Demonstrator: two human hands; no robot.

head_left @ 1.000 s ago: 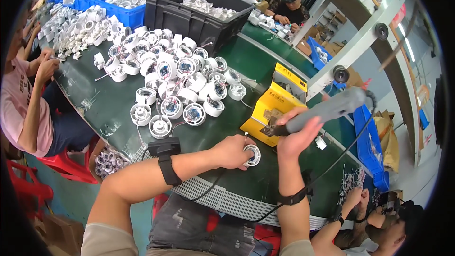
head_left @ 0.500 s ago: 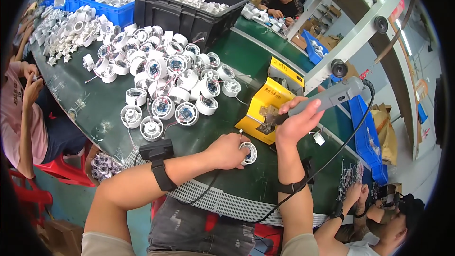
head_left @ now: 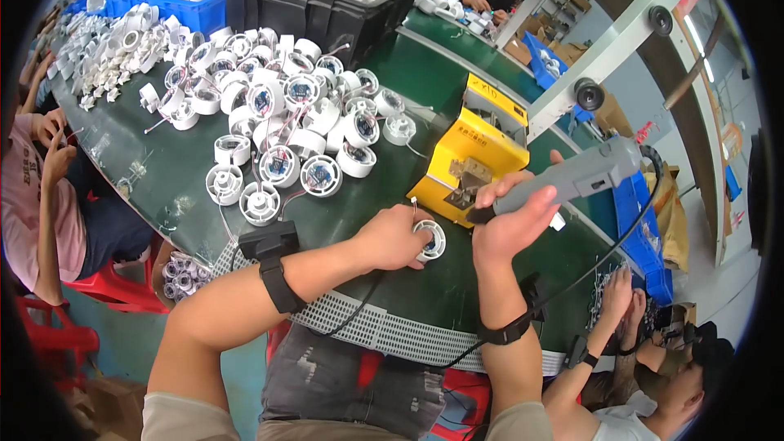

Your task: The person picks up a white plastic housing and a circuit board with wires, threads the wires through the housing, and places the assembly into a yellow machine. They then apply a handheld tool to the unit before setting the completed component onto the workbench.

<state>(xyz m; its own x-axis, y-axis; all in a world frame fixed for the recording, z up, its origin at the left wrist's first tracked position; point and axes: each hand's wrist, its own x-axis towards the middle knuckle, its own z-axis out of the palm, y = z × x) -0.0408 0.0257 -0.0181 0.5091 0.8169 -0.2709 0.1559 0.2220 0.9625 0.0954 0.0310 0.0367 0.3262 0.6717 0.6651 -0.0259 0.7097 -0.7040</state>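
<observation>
My left hand (head_left: 395, 237) is closed on a round white plastic housing (head_left: 430, 240) with a circuit board inside, resting on the green table. A thin wire with a small plug rises beside its fingers. Above the table, my right hand (head_left: 514, 216) wraps round a grey corded electric screwdriver (head_left: 584, 173). The tool slants, its black nose (head_left: 482, 216) pointing down and left. Close to that nose is the metal mouth of a yellow screw feeder (head_left: 467, 147). Whether a screw sits on the bit is too small to tell.
Many similar white housings (head_left: 302, 126) are heaped at the left, before a black crate (head_left: 327, 16). The tool's cable (head_left: 608, 257) loops past my right forearm. A metal post (head_left: 596, 57) rises behind the feeder. Co-workers sit left, right and across.
The screwdriver's nose has drawn slightly away from the feeder's metal mouth, toward me. My left hand keeps its hold on the housing. A small white part is now mostly hidden behind my right hand.
</observation>
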